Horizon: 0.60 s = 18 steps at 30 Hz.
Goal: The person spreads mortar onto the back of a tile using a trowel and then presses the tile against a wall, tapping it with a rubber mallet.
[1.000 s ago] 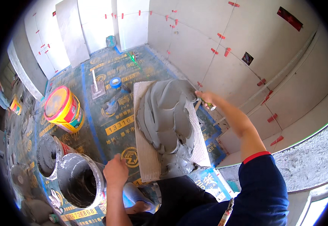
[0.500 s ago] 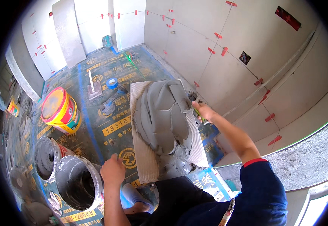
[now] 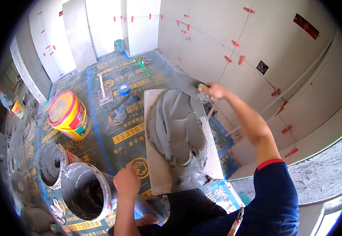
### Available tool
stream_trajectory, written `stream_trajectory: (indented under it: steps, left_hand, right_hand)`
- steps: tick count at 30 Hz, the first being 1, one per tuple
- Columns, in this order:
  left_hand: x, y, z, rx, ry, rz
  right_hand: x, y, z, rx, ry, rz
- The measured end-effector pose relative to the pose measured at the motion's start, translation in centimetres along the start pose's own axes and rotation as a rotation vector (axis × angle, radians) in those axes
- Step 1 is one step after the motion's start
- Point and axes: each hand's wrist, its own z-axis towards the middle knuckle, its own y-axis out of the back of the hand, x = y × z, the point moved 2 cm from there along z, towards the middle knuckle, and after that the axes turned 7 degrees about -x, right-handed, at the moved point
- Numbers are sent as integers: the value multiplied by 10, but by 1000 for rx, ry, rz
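Observation:
My right hand (image 3: 214, 91) is closed around the green handle of a trowel (image 3: 186, 85), whose grey blade is smeared by motion at the tile's far end. Below it lies a large tile (image 3: 155, 165) with ridged pale edges. A thick mound of grey mortar (image 3: 177, 122) covers its middle, with curved trowel marks and a rougher patch at the near end. My left hand (image 3: 127, 179) hovers left of the tile's near part, its fingers curled in a loose fist with nothing visible in them.
At left stand two mortar-smeared buckets (image 3: 107, 192) and a yellow-and-red lidded bucket (image 3: 82, 122). Blue tape (image 3: 124, 89), a flat handled tool (image 3: 105, 96) and a grey-blue tool (image 3: 120, 112) lie on the printed floor sheet. Red clips (image 3: 241, 59) dot the tiled wall at right.
My right hand has brought the trowel from the mound's right edge up to the tile's far end. My left hand stays beside the tile. The whole view has shifted slightly.

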Motion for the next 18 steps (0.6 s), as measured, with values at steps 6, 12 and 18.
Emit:
stream_trajectory:
  steps: [6,12,18]
  left_hand:
    - [-1,-3,-1,-2,-31,-28]
    - [0,2,-3,-10,-33,19]
    - [-13,2,0,-20,-49,-50]
  right_hand:
    - [18,-6,58,37,-104,-168]
    - [-13,-39,83,-327,-214,-516]
    - [-10,-10,104,-393,-5,-664]
